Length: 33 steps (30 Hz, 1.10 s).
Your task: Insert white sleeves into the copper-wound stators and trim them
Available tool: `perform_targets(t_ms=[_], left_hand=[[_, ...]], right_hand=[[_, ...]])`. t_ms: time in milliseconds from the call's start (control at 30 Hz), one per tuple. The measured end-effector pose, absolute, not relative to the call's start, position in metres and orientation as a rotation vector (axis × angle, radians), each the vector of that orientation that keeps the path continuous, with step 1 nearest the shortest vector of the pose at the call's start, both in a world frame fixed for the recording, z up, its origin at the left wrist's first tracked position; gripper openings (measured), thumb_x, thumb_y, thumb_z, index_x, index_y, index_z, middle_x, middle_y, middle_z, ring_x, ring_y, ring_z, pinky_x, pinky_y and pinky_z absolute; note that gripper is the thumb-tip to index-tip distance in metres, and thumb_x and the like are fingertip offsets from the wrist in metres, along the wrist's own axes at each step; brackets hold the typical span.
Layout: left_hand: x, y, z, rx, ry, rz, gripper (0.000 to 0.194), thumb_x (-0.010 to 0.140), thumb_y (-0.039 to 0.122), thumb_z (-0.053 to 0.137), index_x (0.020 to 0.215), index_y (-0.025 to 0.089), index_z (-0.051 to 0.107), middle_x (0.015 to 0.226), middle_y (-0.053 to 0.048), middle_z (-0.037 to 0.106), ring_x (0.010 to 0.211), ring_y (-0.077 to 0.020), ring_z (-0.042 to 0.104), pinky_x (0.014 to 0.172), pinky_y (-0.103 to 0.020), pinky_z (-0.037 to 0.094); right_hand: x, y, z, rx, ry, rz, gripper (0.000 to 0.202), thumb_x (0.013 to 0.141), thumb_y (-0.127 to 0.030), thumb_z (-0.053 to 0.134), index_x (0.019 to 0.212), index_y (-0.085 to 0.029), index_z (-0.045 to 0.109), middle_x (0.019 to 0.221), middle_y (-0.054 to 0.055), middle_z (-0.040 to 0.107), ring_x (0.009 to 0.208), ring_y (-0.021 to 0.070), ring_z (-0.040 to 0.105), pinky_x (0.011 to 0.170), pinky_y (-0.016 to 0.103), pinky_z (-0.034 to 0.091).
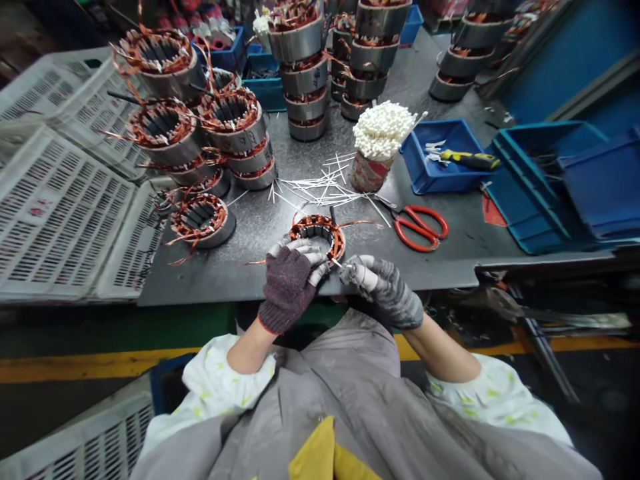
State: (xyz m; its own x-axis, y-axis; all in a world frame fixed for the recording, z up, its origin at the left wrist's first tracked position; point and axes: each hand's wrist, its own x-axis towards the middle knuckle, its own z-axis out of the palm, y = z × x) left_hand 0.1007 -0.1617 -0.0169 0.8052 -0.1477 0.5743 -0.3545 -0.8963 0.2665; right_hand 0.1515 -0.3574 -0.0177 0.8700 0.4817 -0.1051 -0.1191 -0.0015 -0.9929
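Note:
A motor stator (336, 241) with copper windings lies near the front edge of the dark worktable. My left hand (291, 280), in a dark purple glove with pale fingertips, is closed around its near left side. My right hand (383, 287), in a grey glove, is closed just right of the stator, thumb and fingers pinched on a thin white strip (337, 263) that reaches the winding. Copper leads stick out at both sides of the stator. Its near left rim is hidden by my left glove.
Stacked stators (233, 133) stand at the left and back. Behind my work are loose white strips (320, 190) and a can (370, 172) of white sticks. Red-handled scissors (420, 228) lie right, near a blue bin (443, 180) holding a yellow-black tool (470, 160). White crates (65, 213) border the left.

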Motion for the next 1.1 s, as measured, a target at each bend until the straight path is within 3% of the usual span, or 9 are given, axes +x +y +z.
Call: perform_targets(t_ms=[167, 267, 433, 567, 667, 833, 967, 1033, 1100], left_hand=[[0.093, -0.178, -0.013, 2.596, -0.461, 0.687, 0.013, 0.097, 0.027, 0.062, 0.109, 0.023, 0.067, 0.112, -0.004, 0.076, 0.122, -0.024, 0.064, 0.108, -0.047, 0.042], [0.086, -0.178, -0.012, 2.638, -0.467, 0.765, 0.021, 0.096, 0.023, 0.064, 0.117, 0.024, 0.066, 0.122, -0.005, 0.073, 0.126, -0.0256, 0.061, 0.109, -0.048, 0.042], [0.076, -0.161, -0.005, 2.729, -0.364, 0.799, 0.022, 0.095, 0.023, 0.064, 0.117, 0.022, 0.067, 0.114, -0.009, 0.073, 0.11, -0.0235, 0.067, 0.093, -0.039, 0.054], [0.088, -0.148, 0.009, 2.811, -0.543, 0.657, 0.017, 0.097, 0.029, 0.06, 0.109, 0.023, 0.071, 0.106, -0.008, 0.074, 0.1, -0.0225, 0.069, 0.08, -0.035, 0.056], [0.108, -0.141, 0.019, 2.784, -0.828, 0.596, 0.014, 0.097, 0.029, 0.061, 0.101, 0.024, 0.073, 0.103, -0.006, 0.075, 0.094, -0.0211, 0.069, 0.077, -0.034, 0.055], [0.126, -0.135, 0.018, 2.58, -1.208, 0.618, 0.015, 0.095, 0.025, 0.062, 0.106, 0.026, 0.072, 0.106, -0.004, 0.075, 0.093, -0.018, 0.068, 0.084, -0.035, 0.053], [0.117, -0.136, 0.009, 2.697, -1.03, 0.725, 0.02, 0.091, 0.021, 0.064, 0.108, 0.027, 0.071, 0.11, -0.004, 0.076, 0.103, -0.0227, 0.068, 0.088, -0.041, 0.051], [0.11, -0.138, 0.006, 2.76, -0.871, 0.796, 0.019, 0.089, 0.021, 0.065, 0.106, 0.027, 0.071, 0.115, -0.004, 0.075, 0.116, -0.0285, 0.065, 0.098, -0.049, 0.048], [0.105, -0.142, 0.003, 2.771, -0.792, 0.818, 0.02, 0.09, 0.02, 0.064, 0.107, 0.027, 0.07, 0.118, -0.004, 0.075, 0.128, -0.0331, 0.06, 0.113, -0.061, 0.036]], right_hand=[[0.179, -0.352, 0.002, -1.669, -0.382, 0.273, 0.028, 0.088, -0.05, 0.066, 0.083, -0.024, 0.075, 0.087, 0.005, 0.075, 0.081, 0.0213, 0.068, 0.076, 0.034, 0.057], [0.184, -0.356, 0.004, -1.685, -0.393, 0.224, 0.026, 0.093, -0.044, 0.058, 0.094, -0.025, 0.075, 0.097, 0.005, 0.076, 0.091, 0.0228, 0.07, 0.085, 0.038, 0.058], [0.159, -0.364, -0.009, -1.795, -0.611, 0.004, 0.025, 0.091, -0.033, 0.058, 0.109, -0.024, 0.074, 0.129, 0.009, 0.069, 0.126, 0.0273, 0.061, 0.112, 0.045, 0.046], [0.163, -0.351, -0.019, -1.926, -0.648, 0.088, 0.019, 0.091, -0.031, 0.057, 0.09, -0.023, 0.075, 0.115, 0.01, 0.074, 0.118, 0.0297, 0.064, 0.105, 0.048, 0.05], [0.191, -0.346, -0.025, -1.824, -0.733, 0.176, 0.019, 0.089, -0.032, 0.056, 0.083, -0.024, 0.073, 0.113, 0.007, 0.074, 0.109, 0.0265, 0.067, 0.101, 0.044, 0.052], [0.229, -0.34, -0.027, -1.557, -0.819, 0.482, 0.016, 0.082, -0.035, 0.06, 0.079, -0.023, 0.071, 0.109, 0.002, 0.073, 0.098, 0.0178, 0.068, 0.09, 0.03, 0.054], [0.245, -0.346, -0.022, -1.535, -0.916, 0.513, 0.016, 0.081, -0.036, 0.067, 0.088, -0.023, 0.074, 0.106, 0.002, 0.073, 0.098, 0.0173, 0.068, 0.086, 0.028, 0.055], [0.259, -0.357, -0.016, -1.584, -0.844, 0.4, 0.026, 0.078, -0.041, 0.073, 0.096, -0.023, 0.074, 0.101, 0.002, 0.074, 0.095, 0.0183, 0.068, 0.085, 0.031, 0.056], [0.283, -0.369, -0.008, -1.65, -0.573, 0.106, 0.03, 0.078, -0.046, 0.072, 0.095, -0.021, 0.072, 0.095, 0.004, 0.073, 0.091, 0.0188, 0.067, 0.085, 0.034, 0.056]])
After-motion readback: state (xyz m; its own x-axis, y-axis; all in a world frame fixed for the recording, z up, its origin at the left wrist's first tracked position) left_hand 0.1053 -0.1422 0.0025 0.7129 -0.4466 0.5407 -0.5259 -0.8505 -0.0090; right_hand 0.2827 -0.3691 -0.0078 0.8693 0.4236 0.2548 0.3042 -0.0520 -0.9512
